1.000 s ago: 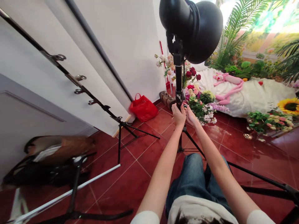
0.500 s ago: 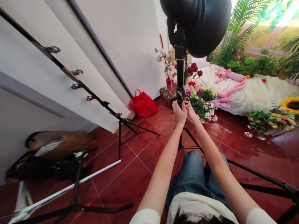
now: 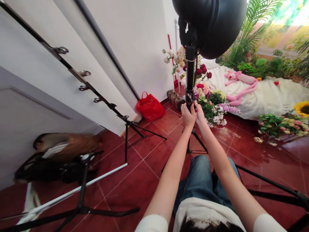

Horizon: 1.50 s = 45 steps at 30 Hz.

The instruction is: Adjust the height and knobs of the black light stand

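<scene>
Red-tiled floor [image 3: 154, 180] lies below as a light stand's black pole [image 3: 190, 74] is grasped by the left hand [image 3: 187, 116] and right hand [image 3: 200, 116]. Fingers [image 3: 185, 109] are curled narrowly around it.

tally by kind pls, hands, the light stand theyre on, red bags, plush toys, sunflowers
hands: 2 (left hand, right hand)
light stand: 1
red plastic bag: 1
pink panther plush toy: 1
sunflower: 1
total: 6
</scene>
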Motion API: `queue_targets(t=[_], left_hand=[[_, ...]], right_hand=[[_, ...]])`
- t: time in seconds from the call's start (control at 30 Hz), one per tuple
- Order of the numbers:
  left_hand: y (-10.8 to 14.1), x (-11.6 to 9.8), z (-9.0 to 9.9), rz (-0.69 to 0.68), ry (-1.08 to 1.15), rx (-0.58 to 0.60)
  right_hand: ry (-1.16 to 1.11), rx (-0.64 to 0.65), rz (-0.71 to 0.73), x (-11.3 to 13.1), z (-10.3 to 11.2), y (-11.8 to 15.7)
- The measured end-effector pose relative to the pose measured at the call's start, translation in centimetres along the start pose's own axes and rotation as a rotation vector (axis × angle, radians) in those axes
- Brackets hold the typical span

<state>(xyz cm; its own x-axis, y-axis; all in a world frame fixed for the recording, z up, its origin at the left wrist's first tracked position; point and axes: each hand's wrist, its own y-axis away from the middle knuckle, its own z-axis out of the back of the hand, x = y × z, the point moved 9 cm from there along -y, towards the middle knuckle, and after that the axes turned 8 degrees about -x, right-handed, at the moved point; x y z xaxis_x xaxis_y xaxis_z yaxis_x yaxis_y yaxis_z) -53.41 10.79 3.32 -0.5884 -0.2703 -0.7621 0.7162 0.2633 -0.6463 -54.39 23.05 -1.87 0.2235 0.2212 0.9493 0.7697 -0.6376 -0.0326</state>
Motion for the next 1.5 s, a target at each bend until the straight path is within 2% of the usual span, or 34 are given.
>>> queue_targets(t=[0.1,0.27,0.33,0.4,0.5,0.6,0.67,0.83,0.93,1.0,1.07,1.17,1.23,1.3,1.37,1.43,1.5], left_hand=[[0.0,0.3,-0.2,0.003,-0.008,0.0],[-0.1,0.5,-0.2,-0.013,-0.03,-0.01],[-0.1,0.5,-0.2,-0.029,-0.033,-0.002],[-0.2,0.5,-0.2,-0.045,-0.032,0.011],[-0.3,0.7,-0.2,-0.06,-0.032,0.03],[-0.4,1.0,-0.4,-0.066,-0.028,0.048],[-0.5,1.2,-0.5,-0.064,-0.019,0.055],[-1.0,1.7,-0.3,-0.011,-0.011,0.036],[-1.0,1.4,-0.2,0.019,-0.009,0.057],[-0.3,1.1,0.2,0.077,-0.028,0.022],[1.4,0.4,1.4,0.121,-0.062,-0.085],[6.2,-1.6,2.4,0.118,-0.111,-0.18],[10.4,-3.0,1.7,0.14,-0.116,-0.131],[15.1,-5.1,-0.6,0.158,-0.067,0.019],[20.2,-8.5,-3.9,0.15,0.06,0.255],[25.6,-13.4,-7.7,0.12,0.257,0.555],[30.7,-19.1,-10.6,0.086,0.431,0.83]], right_hand=[[-0.063,-0.132,-0.015,1.1,1.0,0.0],[0.017,-0.175,-0.061,2.1,1.3,0.5],[0.078,-0.141,-0.021,2.6,1.7,1.1],[0.128,-0.05,-0.02,2.5,2.6,2.2],[0.166,0.105,-0.085,1.8,5.9,5.4],[0.229,0.107,-0.127,1.8,12.6,9.5],[0.273,0.025,-0.144,2.4,18.3,12.4],[0.373,-0.355,-0.079,6.9,33.8,20.3],[0.33,-0.643,-0.029,9.9,42.5,26.9],[0.268,-0.81,-0.009,11.7,47.1,31.7],[0.207,-0.942,0.009,13.2,50.6,36.5],[0.125,-1.087,0.039,15.5,54.3,42.5],[0.072,-1.152,0.062,16.7,55.9,45.4],[0.031,-1.188,0.09,17.7,57.0,47.4],[0.003,-1.208,0.117,18.3,57.7,48.6],[-0.023,-1.214,0.123,18.4,58.1,49.0],[-0.048,-1.202,0.119,18.3,58.1,48.8]])
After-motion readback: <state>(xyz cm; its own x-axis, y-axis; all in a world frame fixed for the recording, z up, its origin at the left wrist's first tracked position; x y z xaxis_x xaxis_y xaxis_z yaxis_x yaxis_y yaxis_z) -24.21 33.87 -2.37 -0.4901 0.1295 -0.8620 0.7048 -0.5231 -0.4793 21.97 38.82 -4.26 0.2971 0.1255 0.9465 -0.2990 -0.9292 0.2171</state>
